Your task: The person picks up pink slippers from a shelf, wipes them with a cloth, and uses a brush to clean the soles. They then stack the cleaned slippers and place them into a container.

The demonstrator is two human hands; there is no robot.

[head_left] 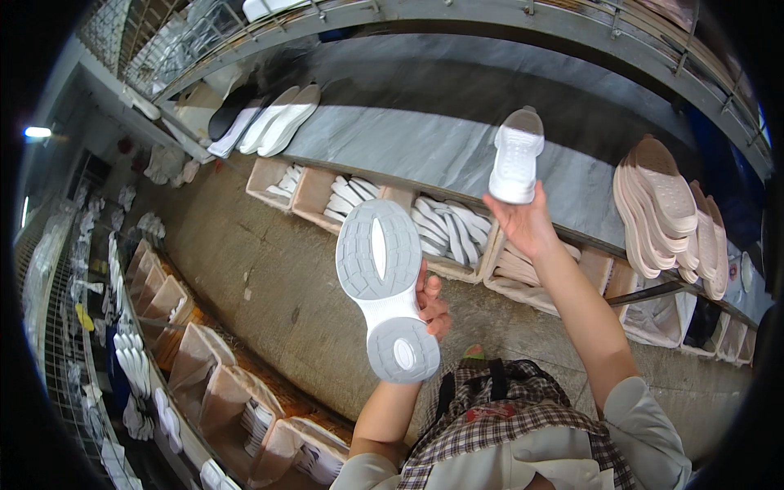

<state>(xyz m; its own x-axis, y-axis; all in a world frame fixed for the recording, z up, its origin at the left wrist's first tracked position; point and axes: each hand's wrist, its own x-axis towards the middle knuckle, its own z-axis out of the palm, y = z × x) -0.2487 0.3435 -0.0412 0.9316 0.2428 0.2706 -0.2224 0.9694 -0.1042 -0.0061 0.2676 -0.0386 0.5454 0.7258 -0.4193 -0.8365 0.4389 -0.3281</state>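
Raised in front of my body is a white shoe sole with grey tread pads (pixel 378 253), its tread side toward me. My left hand (pixel 433 304) is closed around its narrow middle from the right side, with the curled fingers showing. My right hand (pixel 527 222) reaches forward to the bench and grips the near end of another white shoe sole (pixel 516 163). That one shows its hollow inner side, and its far end lies in shadow. Thumb and fingers sit on either side of its near end; the rest of the grip is hidden beneath.
Stacked pinkish soles (pixel 653 204) stand on the grey bench (pixel 392 135) at right, and white and black soles (pixel 282 122) at far left. Lined bins (pixel 445 265) with sole strips sit below the bench edge. Another row of bins (pixel 200 367) lines the left. A metal rack (pixel 490 18) spans overhead.
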